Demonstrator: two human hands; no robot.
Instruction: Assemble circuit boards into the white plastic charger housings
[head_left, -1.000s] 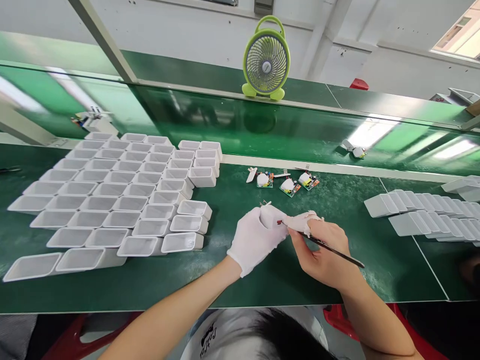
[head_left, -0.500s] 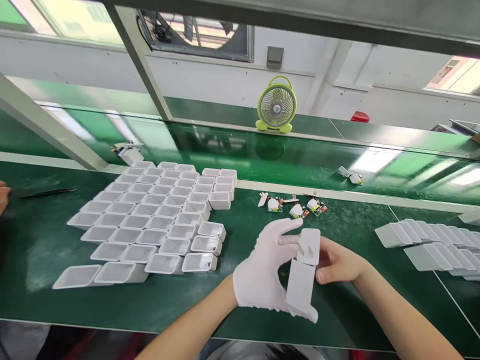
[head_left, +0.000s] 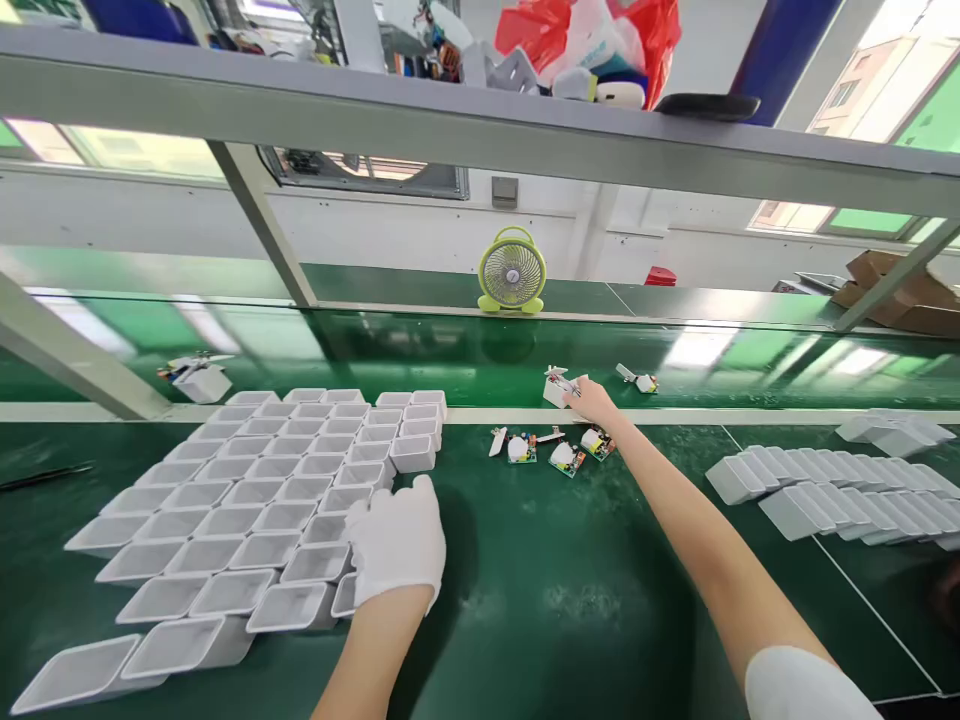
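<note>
Your right hand (head_left: 596,400) reaches far forward, fingers closed round a white charger housing (head_left: 556,387) with prongs up, resting it on the glossy green conveyor belt (head_left: 450,355) beyond the white rail. Your gloved left hand (head_left: 396,538) lies flat and open on the nearest white empty shells (head_left: 247,480), gripping nothing. Small circuit boards (head_left: 551,450) sit close by on the green bench (head_left: 540,590); a lime fan (head_left: 512,271) stands behind, under a cluttered overhead shelf (head_left: 480,120).
</note>
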